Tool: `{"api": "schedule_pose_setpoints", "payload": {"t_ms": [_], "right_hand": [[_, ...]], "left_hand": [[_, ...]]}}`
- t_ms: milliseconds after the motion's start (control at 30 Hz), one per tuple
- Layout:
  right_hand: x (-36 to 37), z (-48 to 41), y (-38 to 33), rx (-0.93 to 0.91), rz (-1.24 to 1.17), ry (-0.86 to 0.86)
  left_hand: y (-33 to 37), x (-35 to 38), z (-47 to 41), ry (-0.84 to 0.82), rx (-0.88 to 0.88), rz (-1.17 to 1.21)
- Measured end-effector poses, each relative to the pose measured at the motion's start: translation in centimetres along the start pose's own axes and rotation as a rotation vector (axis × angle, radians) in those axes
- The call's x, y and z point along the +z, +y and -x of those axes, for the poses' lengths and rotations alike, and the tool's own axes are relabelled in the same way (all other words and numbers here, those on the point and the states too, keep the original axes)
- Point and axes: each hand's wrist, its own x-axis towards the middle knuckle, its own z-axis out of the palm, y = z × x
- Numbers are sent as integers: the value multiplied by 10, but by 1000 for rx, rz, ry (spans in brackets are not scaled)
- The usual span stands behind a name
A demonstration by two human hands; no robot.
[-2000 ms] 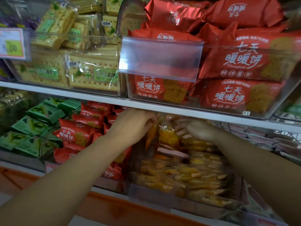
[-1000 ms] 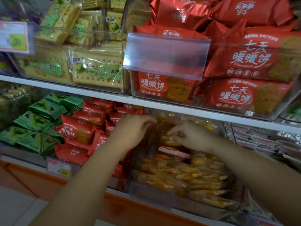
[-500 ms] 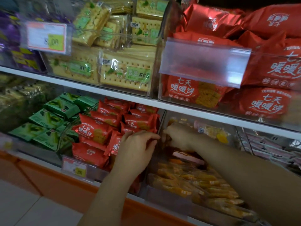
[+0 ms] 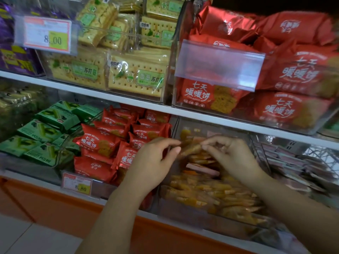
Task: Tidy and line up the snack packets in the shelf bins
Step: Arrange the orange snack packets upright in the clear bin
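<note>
A clear bin (image 4: 176,208) on the lower shelf holds several see-through packets of orange-yellow snacks (image 4: 216,195), lying in rough layers. Both my hands are over the bin's back half. My left hand (image 4: 152,162) and my right hand (image 4: 231,158) pinch the two ends of one orange snack packet (image 4: 190,149), lifted a little above the pile. The picture is blurred here, so the grip detail is faint.
Left of it is a bin of red biscuit packets (image 4: 102,143), then green packets (image 4: 44,129). The upper shelf (image 4: 128,101) carries bins of soda crackers (image 4: 135,76) and large red packets (image 4: 284,107). A wire rack with pink packets (image 4: 293,162) stands right. Price tags (image 4: 77,184) hang in front.
My view has shifted to the right and closer. Both hands have come together over the back of the orange snack bin and now hold one packet between them.
</note>
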Motion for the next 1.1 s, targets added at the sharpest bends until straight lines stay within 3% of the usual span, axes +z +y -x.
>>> {"api": "schedule_pose_setpoints", "payload": {"t_ms": [133, 367, 467, 533, 600, 700, 767, 867, 933, 1100], "right_hand": [[-14, 24, -12, 65, -149, 159], [-21, 57, -29, 136, -338, 188], [-23, 63, -23, 301, -640, 101], [-20, 64, -17, 380, -724, 48], [-18, 64, -12, 418, -743, 63], [-16, 66, -2, 440, -794, 122], [-20, 65, 0, 429, -757, 151], [-32, 61, 1, 309, -436, 122], [-38, 58, -1, 271, -399, 98], [-32, 59, -13, 136, -396, 111]], "left_hand": [[27, 7, 11, -135, 68, 95], [40, 23, 9, 79, 163, 61], [44, 29, 9, 172, 295, 34], [45, 34, 9, 147, 363, -9], [46, 37, 9, 19, 378, -41], [44, 39, 14, -238, 317, -37], [41, 36, 16, -312, 232, 30], [38, 31, 15, -139, 122, 128], [37, 31, 13, -11, 32, 192], [37, 37, 15, 31, -62, 373]]}}
